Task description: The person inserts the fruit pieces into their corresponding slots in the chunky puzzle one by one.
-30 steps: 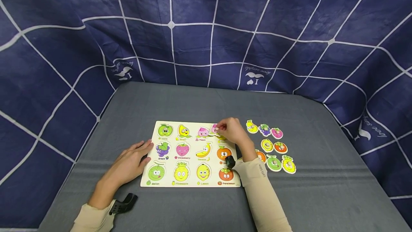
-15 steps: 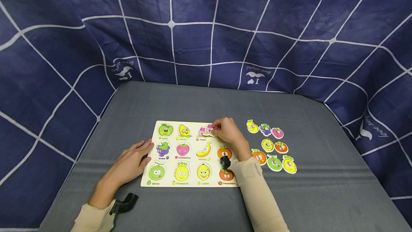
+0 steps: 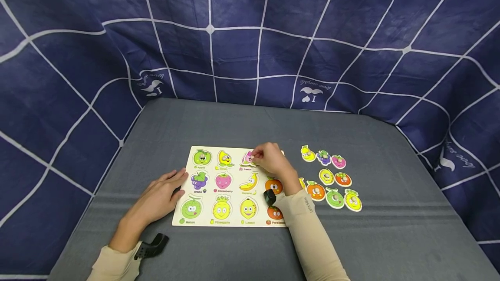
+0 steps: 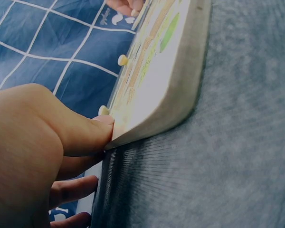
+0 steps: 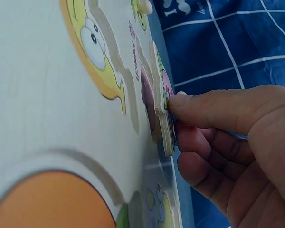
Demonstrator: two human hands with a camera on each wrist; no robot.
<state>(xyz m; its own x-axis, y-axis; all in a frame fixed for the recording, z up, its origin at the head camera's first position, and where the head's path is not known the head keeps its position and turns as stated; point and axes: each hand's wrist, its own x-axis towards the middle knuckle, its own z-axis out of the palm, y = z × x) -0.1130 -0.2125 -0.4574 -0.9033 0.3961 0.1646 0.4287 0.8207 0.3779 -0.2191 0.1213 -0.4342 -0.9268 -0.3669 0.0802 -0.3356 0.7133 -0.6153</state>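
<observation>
A pale wooden fruit puzzle board (image 3: 235,209) lies on the grey cloth. My right hand (image 3: 270,158) pinches the pink peach puzzle piece (image 5: 166,121) by its small knob. In the right wrist view the piece stands slightly tilted, close over the peach recess (image 5: 148,102). The apple piece (image 3: 202,158) and the mango piece (image 3: 224,159) sit in the board's top row, knobs showing. My left hand (image 3: 160,196) rests against the board's left edge with fingers extended. Its thumb (image 4: 92,133) touches that edge in the left wrist view.
Several loose fruit pieces lie right of the board, among them a pear (image 3: 307,154), grapes (image 3: 323,158), an orange (image 3: 315,191) and a pineapple (image 3: 353,200). My right forearm partly hides a yellow one (image 3: 302,182). A blue checked curtain (image 3: 234,55) hangs behind the table.
My right hand has carried the peach piece left, from over the board's top right slot to over the peach recess. The left hand has stayed at the board's edge.
</observation>
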